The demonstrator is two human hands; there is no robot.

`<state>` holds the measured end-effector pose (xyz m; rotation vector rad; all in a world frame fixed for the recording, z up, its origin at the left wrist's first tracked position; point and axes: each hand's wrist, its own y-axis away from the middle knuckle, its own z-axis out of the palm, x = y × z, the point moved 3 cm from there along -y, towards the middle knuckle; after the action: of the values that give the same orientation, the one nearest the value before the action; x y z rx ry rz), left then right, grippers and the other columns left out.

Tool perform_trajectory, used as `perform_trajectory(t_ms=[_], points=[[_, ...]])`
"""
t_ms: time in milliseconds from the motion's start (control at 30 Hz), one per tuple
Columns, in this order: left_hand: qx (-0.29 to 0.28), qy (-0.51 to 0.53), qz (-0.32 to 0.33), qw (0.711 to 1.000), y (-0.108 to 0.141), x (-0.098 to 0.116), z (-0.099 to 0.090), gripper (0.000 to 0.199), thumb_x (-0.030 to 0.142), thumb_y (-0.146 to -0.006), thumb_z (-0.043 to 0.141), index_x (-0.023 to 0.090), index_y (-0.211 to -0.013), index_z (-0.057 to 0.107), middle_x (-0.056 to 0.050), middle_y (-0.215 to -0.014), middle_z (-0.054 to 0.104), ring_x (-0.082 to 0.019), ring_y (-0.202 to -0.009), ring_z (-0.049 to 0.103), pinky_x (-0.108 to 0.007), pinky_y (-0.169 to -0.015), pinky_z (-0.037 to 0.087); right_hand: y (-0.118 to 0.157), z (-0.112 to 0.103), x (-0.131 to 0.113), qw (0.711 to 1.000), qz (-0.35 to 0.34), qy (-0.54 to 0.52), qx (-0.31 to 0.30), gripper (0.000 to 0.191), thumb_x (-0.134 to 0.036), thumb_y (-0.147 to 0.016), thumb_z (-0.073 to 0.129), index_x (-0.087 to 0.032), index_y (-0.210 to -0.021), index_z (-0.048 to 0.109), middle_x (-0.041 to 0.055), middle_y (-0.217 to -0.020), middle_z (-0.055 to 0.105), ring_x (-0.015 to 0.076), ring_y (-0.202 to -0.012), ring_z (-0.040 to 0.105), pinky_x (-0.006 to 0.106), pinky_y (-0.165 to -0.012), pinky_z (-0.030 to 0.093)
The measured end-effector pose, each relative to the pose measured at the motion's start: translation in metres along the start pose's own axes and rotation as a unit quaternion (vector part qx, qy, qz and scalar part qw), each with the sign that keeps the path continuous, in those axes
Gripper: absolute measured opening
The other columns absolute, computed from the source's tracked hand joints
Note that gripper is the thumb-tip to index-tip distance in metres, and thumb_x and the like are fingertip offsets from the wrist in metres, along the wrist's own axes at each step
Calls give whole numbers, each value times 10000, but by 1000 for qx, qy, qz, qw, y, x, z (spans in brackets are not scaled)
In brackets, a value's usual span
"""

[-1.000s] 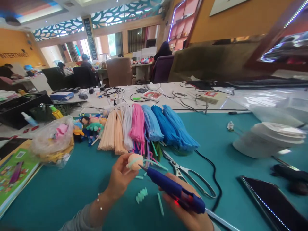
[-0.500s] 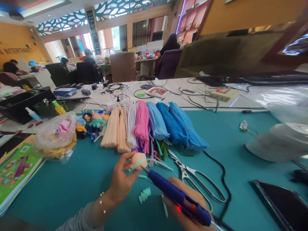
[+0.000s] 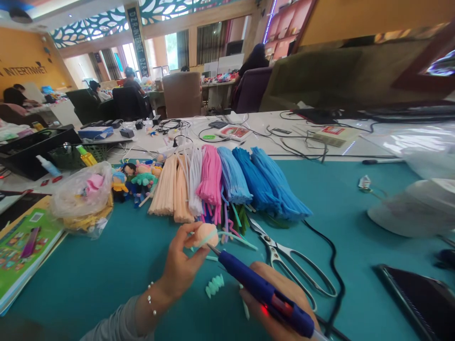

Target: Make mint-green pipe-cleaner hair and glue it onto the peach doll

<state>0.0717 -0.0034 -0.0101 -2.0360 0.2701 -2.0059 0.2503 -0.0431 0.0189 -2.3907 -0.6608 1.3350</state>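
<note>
Between the thumb and fingers of my left hand is a peach-coloured fuzzy ball. A mint-green pipe cleaner lies across the ball and trails off to the right. My right hand is wrapped round a dark blue hot glue gun with a lit red spot on its side. Its metal tip touches or nearly touches the ball's lower edge; I cannot tell which. Below, a zigzag-bent mint-green piece lies on the teal mat. Another short green piece is partly hidden by my right hand.
Bundles of peach, white, pink and blue pipe cleaners lie beyond my hands. Large scissors and a black cable are at right, with a dark phone-like slab. Small fuzzy dolls and a plastic bag stand at left.
The camera view has shifted slightly. Both hands, the ball and the glue gun keep nearly the same position relative to each other.
</note>
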Motion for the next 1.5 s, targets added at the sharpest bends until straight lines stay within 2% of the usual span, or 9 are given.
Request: perform_trajectory(t_ms=[200, 367, 800, 1033, 1233, 1500], points=[[1, -1, -11, 1000, 0, 1, 0, 315, 302, -782, 694, 199, -1070, 621, -67, -1024, 710, -219, -930, 692, -332, -835, 557, 0, -1, 2, 999, -33, -6, 2, 248, -325, -913, 502, -232, -687, 457, -25, -605, 493, 136, -516, 494, 257, -477, 380], [5, -10, -14, 1000, 0, 5, 0, 319, 321, -772, 702, 185, -1051, 631, -78, -1006, 716, -232, -936, 686, -341, -830, 555, 0, -3, -2, 1000, 5, -5, 4, 268, -343, -912, 502, -236, -675, 436, -10, -620, 494, 149, -549, 489, 281, -512, 391], [-29, 3, -24, 999, 0, 5, -1, 306, 299, -815, 667, 179, -1090, 609, -81, -1051, 726, -220, -963, 678, -323, -855, 518, 0, -4, -2, 999, 38, -15, 27, 331, -414, -904, 511, -233, -637, 438, -29, -574, 444, 142, -500, 455, 276, -481, 357], [-23, 20, -38, 999, 0, 7, 0, 335, 322, -796, 681, 165, -1085, 618, -95, -1037, 730, -238, -960, 679, -345, -870, 522, 2, -5, 0, 997, 62, -16, 38, 334, -416, -896, 523, -226, -627, 467, -27, -559, 457, 136, -487, 456, 271, -459, 362], [-32, 67, -68, 995, 0, 7, 1, 367, 345, -764, 713, 172, -1079, 636, -91, -1029, 723, -245, -972, 664, -340, -865, 514, 1, -8, -2, 996, 75, -17, 43, 315, -416, -881, 532, -230, -631, 483, -16, -558, 485, 147, -484, 482, 280, -454, 396], [-41, 196, -113, 973, -1, 3, 6, 500, 433, -644, 789, 154, -1030, 637, -110, -999, 725, -281, -964, 671, -389, -886, 511, -2, -10, -1, 996, 76, -10, 37, 338, -448, -888, 514, -237, -625, 494, -11, -543, 498, 153, -461, 484, 285, -444, 416]])
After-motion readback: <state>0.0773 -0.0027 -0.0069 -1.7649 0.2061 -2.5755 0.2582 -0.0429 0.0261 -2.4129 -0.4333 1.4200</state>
